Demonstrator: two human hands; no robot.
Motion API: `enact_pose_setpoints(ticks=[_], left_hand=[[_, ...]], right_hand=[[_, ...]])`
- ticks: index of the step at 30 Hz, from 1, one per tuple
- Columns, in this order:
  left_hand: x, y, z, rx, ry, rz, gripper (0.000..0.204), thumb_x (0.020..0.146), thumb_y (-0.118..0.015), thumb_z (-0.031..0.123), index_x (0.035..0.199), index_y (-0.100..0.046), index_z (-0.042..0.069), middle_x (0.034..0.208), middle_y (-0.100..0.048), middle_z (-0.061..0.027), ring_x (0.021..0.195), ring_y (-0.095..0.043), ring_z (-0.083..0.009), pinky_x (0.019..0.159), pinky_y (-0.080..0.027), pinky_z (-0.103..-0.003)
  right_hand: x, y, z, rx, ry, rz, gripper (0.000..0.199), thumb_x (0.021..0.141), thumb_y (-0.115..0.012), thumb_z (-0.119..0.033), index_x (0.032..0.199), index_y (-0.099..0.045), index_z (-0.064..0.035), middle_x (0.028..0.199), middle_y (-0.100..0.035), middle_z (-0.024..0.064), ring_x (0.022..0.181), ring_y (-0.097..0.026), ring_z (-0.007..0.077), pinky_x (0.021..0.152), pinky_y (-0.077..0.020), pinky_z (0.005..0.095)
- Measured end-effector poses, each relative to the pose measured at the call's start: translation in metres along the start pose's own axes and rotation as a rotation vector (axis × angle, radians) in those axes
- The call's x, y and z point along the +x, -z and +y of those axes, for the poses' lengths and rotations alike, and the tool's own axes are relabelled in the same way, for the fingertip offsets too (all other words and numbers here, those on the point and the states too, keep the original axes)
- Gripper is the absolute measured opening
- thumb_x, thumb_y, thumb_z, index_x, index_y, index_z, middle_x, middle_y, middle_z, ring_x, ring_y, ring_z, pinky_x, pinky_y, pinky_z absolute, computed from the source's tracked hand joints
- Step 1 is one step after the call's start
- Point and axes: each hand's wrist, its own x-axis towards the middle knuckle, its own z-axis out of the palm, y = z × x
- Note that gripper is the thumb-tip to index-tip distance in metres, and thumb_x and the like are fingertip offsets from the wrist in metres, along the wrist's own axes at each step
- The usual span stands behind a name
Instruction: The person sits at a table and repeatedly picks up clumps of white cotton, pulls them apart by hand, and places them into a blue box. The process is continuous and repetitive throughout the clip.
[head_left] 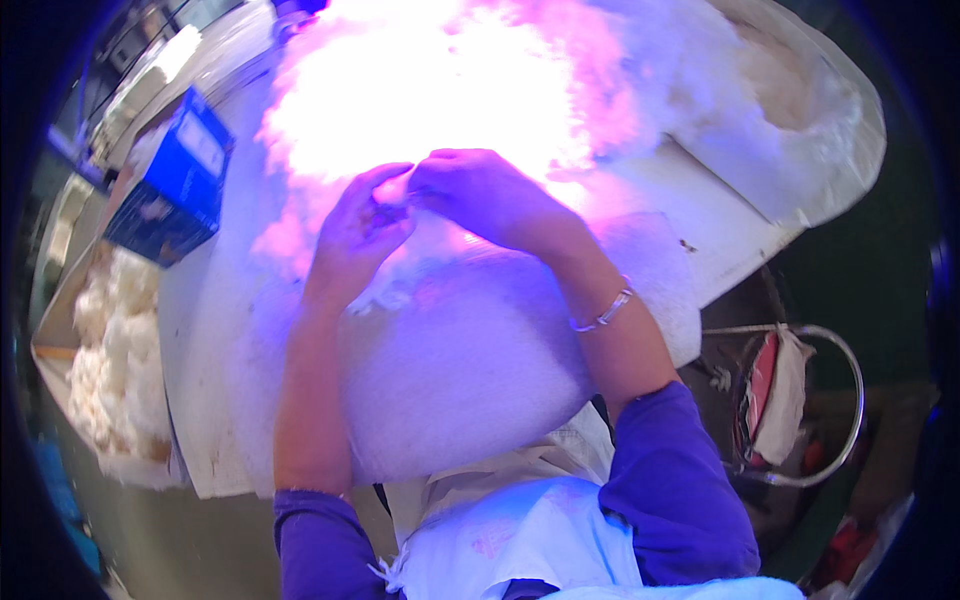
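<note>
Over the white table, my left hand [362, 232] and my right hand [482, 196] meet at the fingertips. The left fingers curl around toward the thumb, and the right fingers are bent and pressed together against them. Whatever lies between them is too small and washed out to name. A thick white fluffy sheet [460, 370] lies under my forearms along the near table edge. Just beyond my hands a dazzling white and pink glare [430, 80] hides the surface; loose white fluff [610, 130] shows at its rim.
A blue box [180, 185] stands at the left. Below it, a carton holds cream-white fluff [120, 360]. A clear plastic bag [840, 150] of fluff lies at the far right. Past the table's right edge stands a seat with a curved metal tube [855, 380] and a cloth.
</note>
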Motion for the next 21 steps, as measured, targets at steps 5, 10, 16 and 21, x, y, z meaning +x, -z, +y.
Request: enact_pose_setpoints(ticks=[5,10,16,21], left_hand=[[-0.002,0.001,0.006,0.160,0.101,0.000,0.045,0.081,-0.063,-0.002,0.124,-0.051,0.002,0.102,-0.053,-0.0001,0.082,-0.051,-0.0050,0.072,-0.046,-0.020],[0.000,0.011,-0.002,0.310,0.056,0.147,0.024,0.081,-0.067,0.004,0.104,-0.062,-0.002,0.082,-0.056,0.0026,0.068,-0.047,-0.0032,0.059,-0.041,-0.018],[-0.002,0.011,-0.014,0.322,0.105,0.106,0.019,0.081,-0.068,0.007,0.098,-0.063,-0.003,0.074,-0.054,0.0028,0.063,-0.044,-0.0031,0.054,-0.038,-0.019],[-0.001,0.004,-0.005,0.427,-0.009,0.096,0.025,0.078,-0.070,0.005,0.102,-0.065,0.004,0.083,-0.056,0.0019,0.061,-0.043,-0.0036,0.054,-0.038,-0.019]], right_hand=[[-0.001,-0.012,0.002,0.247,0.062,0.039,0.014,0.083,-0.059,-0.012,0.094,-0.061,-0.0025,0.086,-0.061,0.0131,0.083,-0.061,0.0303,0.077,-0.0483,0.0392],[0.003,-0.001,0.019,0.705,0.017,0.208,0.015,0.092,-0.055,-0.015,0.094,-0.056,-0.0009,0.076,-0.059,0.0041,0.070,-0.059,0.0115,0.066,-0.0502,0.0268],[-0.041,0.081,0.067,0.499,-0.440,0.460,0.011,0.086,-0.061,-0.011,0.094,-0.061,-0.0039,0.074,-0.060,0.0018,0.061,-0.054,0.0077,0.055,-0.0464,0.0229],[-0.068,0.053,0.104,-0.179,-0.473,0.077,0.021,0.077,-0.063,-0.012,0.097,-0.068,-0.0074,0.087,-0.068,0.0120,0.082,-0.066,0.0257,0.077,-0.0518,0.0360]])
